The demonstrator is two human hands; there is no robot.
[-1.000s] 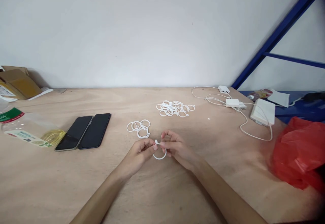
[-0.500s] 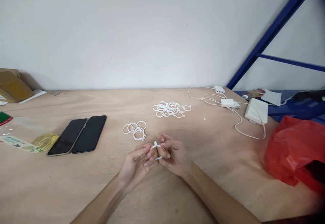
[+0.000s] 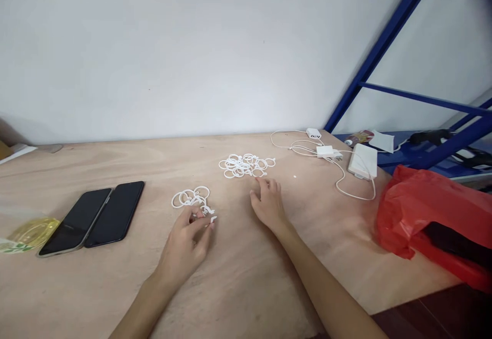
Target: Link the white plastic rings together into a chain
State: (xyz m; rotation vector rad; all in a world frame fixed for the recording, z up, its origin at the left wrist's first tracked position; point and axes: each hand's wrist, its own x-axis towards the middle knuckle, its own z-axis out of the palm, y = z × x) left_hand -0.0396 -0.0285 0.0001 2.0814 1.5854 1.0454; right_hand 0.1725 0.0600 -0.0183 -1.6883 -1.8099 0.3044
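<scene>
My left hand [image 3: 188, 239] rests on the wooden table [image 3: 238, 272] with its fingers curled around a white plastic ring [image 3: 209, 219], right beside a small cluster of white rings [image 3: 190, 198]. My right hand [image 3: 267, 203] lies over the table with fingers stretched forward and nothing in it. Its fingertips are just short of a larger heap of white rings [image 3: 244, 165] further back.
Two black phones [image 3: 94, 217] lie side by side at the left, with a yellowish clear bottle [image 3: 26, 231] past them. White chargers and cables [image 3: 326, 154] and a white power bank [image 3: 363, 162] sit at the back right. A red plastic bag [image 3: 430, 216] fills the right edge beneath a blue metal frame [image 3: 384, 37].
My hands have parted. The left hand carried the ring left to the small cluster. The right hand let go and moved forward toward the big heap. The view has swung to the right.
</scene>
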